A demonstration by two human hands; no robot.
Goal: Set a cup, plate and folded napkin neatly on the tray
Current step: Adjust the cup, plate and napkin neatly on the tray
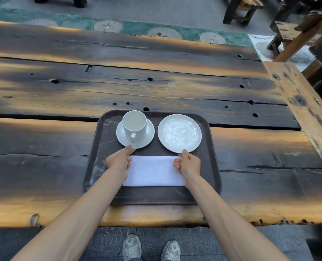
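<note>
Head view. A dark tray lies at lower centre of the wooden surface. Its far left holds a white cup on a saucer; its far right, a white plate. The folded napkin lies nearer. The left hand and right hand grasp the napkin's ends with curled fingers.

White cup, plate, napkin; seemingly brown tray.
</note>
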